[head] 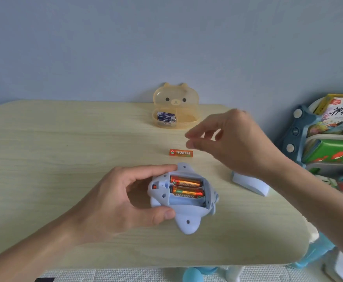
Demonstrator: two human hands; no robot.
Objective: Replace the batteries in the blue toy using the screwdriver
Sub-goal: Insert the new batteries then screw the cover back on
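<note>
Head | left hand (121, 198) grips blue toy (187, 219) | right hand (235, 143) hovers, fingers loose, released

Loose battery (181, 153) behind toy (183, 198) (box (175, 117) farther back)

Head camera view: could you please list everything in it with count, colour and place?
table: 1, light wood, centre
blue toy: 1, pale blue, near table edge, bay open
batteries in toy: 2, orange, side by side in bay
loose battery: 1, orange, on table behind toy
bear box: 1, translucent yellow, far edge, lid up
batteries in box: at least 2, blue-white, left compartment
flat piece: 1, pale, on table under right forearm
book rack: 1, blue-white, right of table
left hand: 1, grips toy
right hand: 1, above loose battery, empty
</note>
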